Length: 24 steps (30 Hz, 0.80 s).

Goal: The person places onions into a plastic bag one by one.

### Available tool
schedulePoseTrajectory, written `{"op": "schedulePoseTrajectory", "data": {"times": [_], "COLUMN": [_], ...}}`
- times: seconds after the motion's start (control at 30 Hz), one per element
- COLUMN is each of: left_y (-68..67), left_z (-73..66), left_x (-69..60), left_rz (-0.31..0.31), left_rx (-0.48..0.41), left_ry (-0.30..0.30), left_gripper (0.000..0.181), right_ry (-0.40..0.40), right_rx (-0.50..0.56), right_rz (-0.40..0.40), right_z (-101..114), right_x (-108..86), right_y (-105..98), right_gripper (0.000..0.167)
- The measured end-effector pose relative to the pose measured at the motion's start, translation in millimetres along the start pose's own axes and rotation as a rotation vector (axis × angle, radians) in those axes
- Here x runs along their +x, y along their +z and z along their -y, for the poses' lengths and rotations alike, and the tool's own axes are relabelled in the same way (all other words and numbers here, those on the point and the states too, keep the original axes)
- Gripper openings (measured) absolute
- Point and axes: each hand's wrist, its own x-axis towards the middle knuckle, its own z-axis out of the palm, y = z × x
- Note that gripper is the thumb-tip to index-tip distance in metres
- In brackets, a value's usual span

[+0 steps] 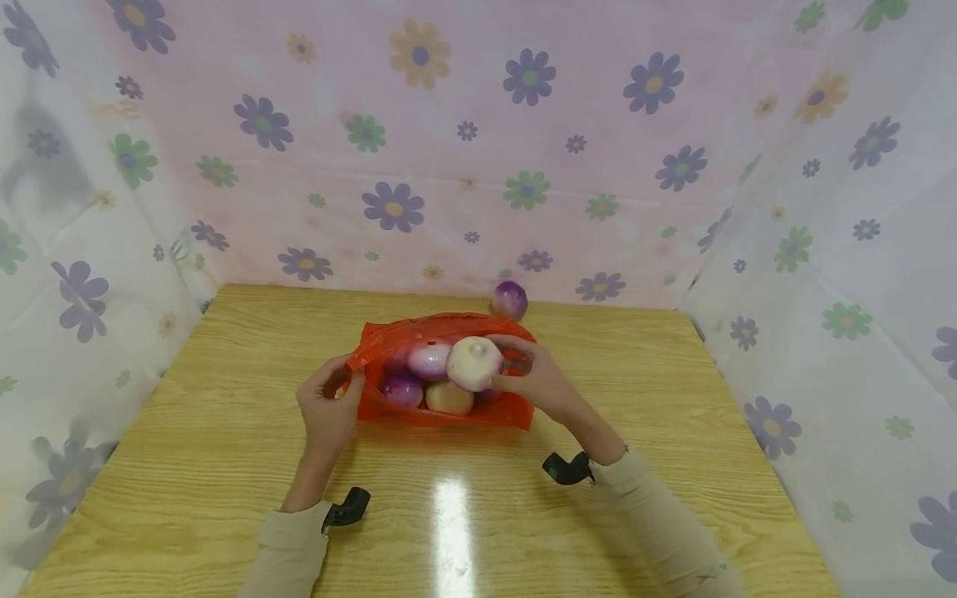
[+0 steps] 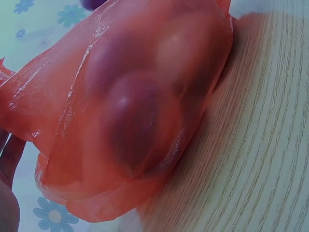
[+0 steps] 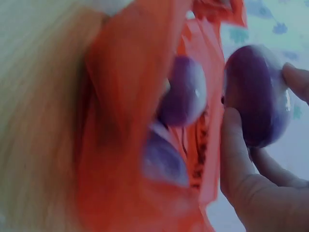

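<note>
A red plastic bag (image 1: 441, 419) lies on its side at the middle of the table, its mouth facing me, with several purple onions (image 1: 402, 390) and a tan, round one (image 1: 449, 399) inside. My left hand (image 1: 329, 407) pinches the left edge of the bag's mouth. Between the thumb and fingers of my right hand (image 1: 540, 380) is a pale-bottomed purple onion (image 1: 475, 364), held at the mouth above the others. The right wrist view shows this onion (image 3: 256, 96) apart from the bag. Through the film in the left wrist view, onions (image 2: 133, 121) show dimly.
Another purple onion (image 1: 511, 300) sits behind the bag near the back edge of the wooden table (image 1: 224, 465). Flower-patterned sheets (image 1: 463, 158) hang at the back and both sides. A black wrist mount (image 1: 347, 507) is on each forearm.
</note>
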Motion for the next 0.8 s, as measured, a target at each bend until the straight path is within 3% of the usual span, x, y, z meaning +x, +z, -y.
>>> {"op": "schedulePoseTrajectory", "data": {"times": [0.23, 0.8], "left_y": [-0.1, -1.3], "left_z": [-0.7, 1.0], "left_x": [0.9, 0.7], "left_rz": [-0.006, -0.003], "left_rx": [-0.004, -0.011], "left_ry": [0.006, -0.001], "left_gripper": [0.018, 0.019], "right_ry": [0.059, 0.112], "right_rx": [-0.063, -0.233], "right_rz": [0.123, 0.153], "right_z": [-11, -13], "right_x": [2.6, 2.0], "right_y": [20, 17], "right_gripper": [0.057, 0.057]}}
